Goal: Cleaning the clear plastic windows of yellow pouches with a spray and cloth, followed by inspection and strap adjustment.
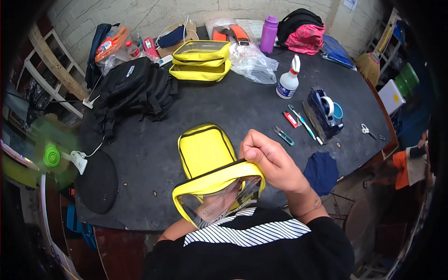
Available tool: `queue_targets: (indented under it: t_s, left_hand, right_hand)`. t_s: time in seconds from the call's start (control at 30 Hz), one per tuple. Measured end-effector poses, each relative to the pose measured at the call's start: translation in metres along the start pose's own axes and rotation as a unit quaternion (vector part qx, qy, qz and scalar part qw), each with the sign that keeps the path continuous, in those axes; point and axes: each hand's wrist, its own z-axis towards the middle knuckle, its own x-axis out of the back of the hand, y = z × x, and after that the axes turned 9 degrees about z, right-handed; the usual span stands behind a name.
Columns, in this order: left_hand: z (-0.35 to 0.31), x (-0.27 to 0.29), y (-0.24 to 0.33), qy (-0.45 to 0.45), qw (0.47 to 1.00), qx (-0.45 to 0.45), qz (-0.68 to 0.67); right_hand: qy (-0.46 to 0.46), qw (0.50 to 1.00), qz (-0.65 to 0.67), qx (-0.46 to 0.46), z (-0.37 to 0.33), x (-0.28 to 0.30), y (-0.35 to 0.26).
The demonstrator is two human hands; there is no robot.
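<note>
A yellow pouch with a clear plastic panel and a dark zipper [212,173] is held up close to my body. My right hand [273,161] is closed, its fingers pinching the pouch's zipped top edge at the right corner. Through the clear panel shows my left hand [219,206], behind or inside the pouch; which of these I cannot tell, and its fingers are mostly hidden. Just beyond lies a yellow panel with dark piping [207,150], flat on the black table [149,172]. Whether it is joined to the pouch is unclear.
Yellow clear-topped cases [200,60] are stacked at the back, beside a black backpack [135,86]. Toward the right stand a spray bottle [287,84] and a tape dispenser [322,114], near thread snippers [283,135], a toothbrush [303,122] and dark blue cloth [321,172]. A green fan [52,155] blurs at left.
</note>
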Motion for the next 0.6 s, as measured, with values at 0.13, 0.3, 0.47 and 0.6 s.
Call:
queue_targets:
  t_s: [0.13, 0.3, 0.47, 0.6]
  left_hand:
    - [0.005, -0.004, -0.001, -0.013, 0.998, -0.008, 0.053]
    - [0.025, 0.001, 0.003, -0.052, 0.983, 0.062, 0.166]
    - [0.060, 0.035, 0.066, 0.109, 0.978, 0.137, 0.116]
    - [0.065, -0.018, 0.074, -0.097, 0.895, 0.143, 0.412]
  right_hand:
    - [-0.025, 0.981, 0.160, -0.102, 0.010, 0.015, 0.019]
    - [0.002, 0.989, 0.145, -0.029, 0.013, 0.046, 0.054]
    - [0.086, 0.964, 0.241, -0.069, -0.020, 0.087, 0.047]
    - [-0.058, 0.950, 0.287, -0.105, -0.041, 0.103, 0.078]
